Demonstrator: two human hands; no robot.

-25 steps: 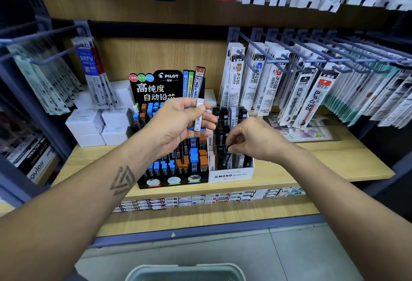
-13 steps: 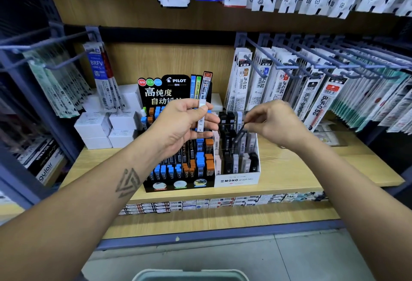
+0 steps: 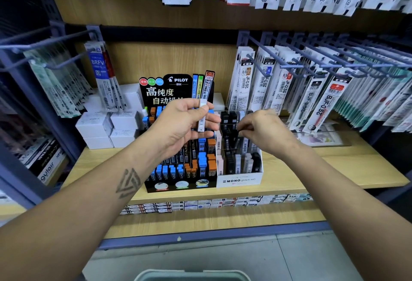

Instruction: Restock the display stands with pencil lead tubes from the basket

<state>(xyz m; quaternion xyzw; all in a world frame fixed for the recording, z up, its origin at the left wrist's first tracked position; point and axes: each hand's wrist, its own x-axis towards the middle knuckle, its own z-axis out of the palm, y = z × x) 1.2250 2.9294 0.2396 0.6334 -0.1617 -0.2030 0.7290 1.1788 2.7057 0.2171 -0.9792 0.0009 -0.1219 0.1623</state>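
Note:
My left hand (image 3: pixel 178 124) holds a white pencil lead tube (image 3: pixel 202 116) upright in front of the black Pilot display stand (image 3: pixel 176 88), with a bit of blue showing behind its fingers. The stand's rows hold blue, orange and black tubes. To its right is the white MONO display stand (image 3: pixel 239 180) with black, grey and pink tubes. My right hand (image 3: pixel 265 131) hovers over the MONO stand's middle rows, fingertips pinched on a dark tube that they mostly hide. The grey basket's rim (image 3: pixel 191 275) shows at the bottom edge.
Refill packs hang from metal hooks (image 3: pixel 312 64) to the right and on the left (image 3: pixel 44 41), and more hang from above. White boxes (image 3: pixel 104 126) are stacked left of the Pilot stand. The wooden shelf (image 3: pixel 334 169) carries both stands, with small cartons tucked under its front edge.
My right hand rose from the MONO stand's front rows with a dark tube and now sits over the middle rows. My left hand kept its tube and barely shifted.

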